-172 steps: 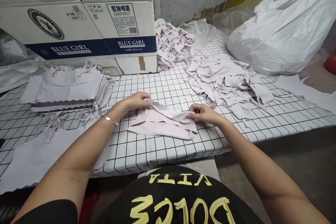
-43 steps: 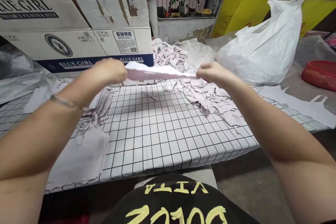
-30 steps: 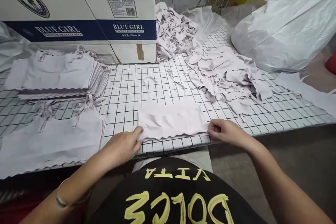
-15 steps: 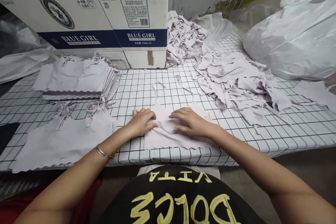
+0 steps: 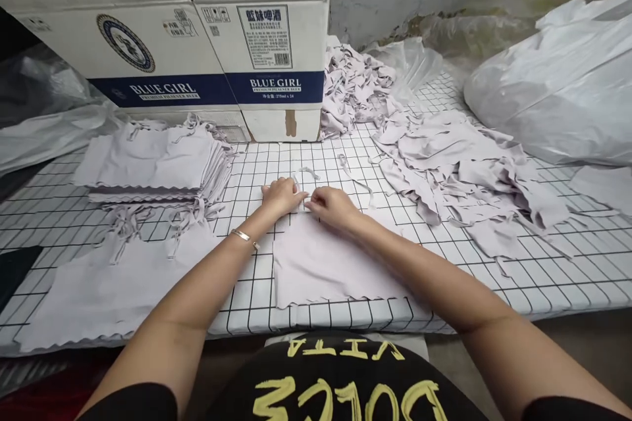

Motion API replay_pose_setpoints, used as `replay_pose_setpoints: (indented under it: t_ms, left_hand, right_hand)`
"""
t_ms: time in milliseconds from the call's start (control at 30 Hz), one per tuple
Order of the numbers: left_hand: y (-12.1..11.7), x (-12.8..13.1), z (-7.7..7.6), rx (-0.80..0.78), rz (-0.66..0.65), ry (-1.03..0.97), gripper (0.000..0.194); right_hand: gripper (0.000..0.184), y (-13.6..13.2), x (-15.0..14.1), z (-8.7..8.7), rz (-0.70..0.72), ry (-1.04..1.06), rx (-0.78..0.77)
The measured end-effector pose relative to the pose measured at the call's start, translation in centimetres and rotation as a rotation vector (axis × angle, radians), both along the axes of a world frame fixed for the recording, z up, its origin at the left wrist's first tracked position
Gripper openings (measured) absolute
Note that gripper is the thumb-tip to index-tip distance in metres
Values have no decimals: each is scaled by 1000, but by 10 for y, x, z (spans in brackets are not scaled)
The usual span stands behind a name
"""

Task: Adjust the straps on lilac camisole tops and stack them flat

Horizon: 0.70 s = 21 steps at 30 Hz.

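A pale pink camisole (image 5: pixel 326 263) lies flat in front of me on the grid-patterned cloth, its wavy hem toward the table's front edge. At its upper left corner, my left hand (image 5: pixel 284 197) pinches the base of a thin strap (image 5: pixel 309 173), whose loose end curls out beyond the fingers. Close beside it, my right hand (image 5: pixel 332 205) has its fingers curled in a pinch at the same strap; the exact grip is partly hidden. A second strap (image 5: pixel 353 177) trails away from the camisole's upper right side.
Folded camisoles form a stack (image 5: pixel 153 158) at left, with another camisole (image 5: pixel 108 283) before it. Loose garments (image 5: pixel 459 164) are heaped at right, with a further pile (image 5: pixel 355 85) behind. A big carton (image 5: pixel 207 52) and a white plastic bag (image 5: pixel 557 85) stand at the back.
Both hands have moved from the middle of the camisole up to its left strap, and their fingers have closed from lying flat. The camisole's body now lies smoother. The view has shifted slightly.
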<state>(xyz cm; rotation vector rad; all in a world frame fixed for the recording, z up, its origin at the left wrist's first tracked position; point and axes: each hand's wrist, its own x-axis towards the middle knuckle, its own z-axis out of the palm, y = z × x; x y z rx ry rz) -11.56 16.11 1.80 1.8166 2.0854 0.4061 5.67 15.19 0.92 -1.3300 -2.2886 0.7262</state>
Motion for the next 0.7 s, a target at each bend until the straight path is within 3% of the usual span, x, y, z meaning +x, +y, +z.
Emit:
replay_pose_setpoints:
  t_ms: [100, 167, 200, 267, 333, 367, 433, 533, 600, 700]
  left_hand:
    - [11, -8, 7, 67, 68, -82, 16]
    - [-5, -15, 13, 165, 68, -103, 25]
    - [-20, -17, 14, 205, 5, -119, 27]
    - [-55, -17, 11, 234, -265, -145, 28]
    - [-90, -11, 0, 131, -618, -119, 35]
    - [-104, -8, -6, 57, -734, -90, 44]
    - [-122, -3, -18, -60, -845, -37, 59]
    - [-128, -2, -28, -123, -854, -26, 63]
    - [-125, -2, -26, -146, -842, -92, 63]
    - [-118, 2, -12, -164, -639, -420, 56]
  right_hand:
    - [32, 31, -32, 2, -165, -48, -208]
    - [33, 50, -47, 5, -224, -35, -339]
    - [31, 57, -53, 6, -231, -11, -394]
    - [24, 67, -60, 9, -226, 55, -493]
    - [18, 72, -63, 12, -204, 153, -599]
    - [16, 74, -63, 14, -193, 213, -660]
    - [15, 81, -63, 21, -177, 346, -765]
    - [19, 100, -62, 40, -174, 537, -833]
    - [19, 108, -61, 55, -185, 640, -831]
    - [19, 93, -53, 75, -152, 792, -730]
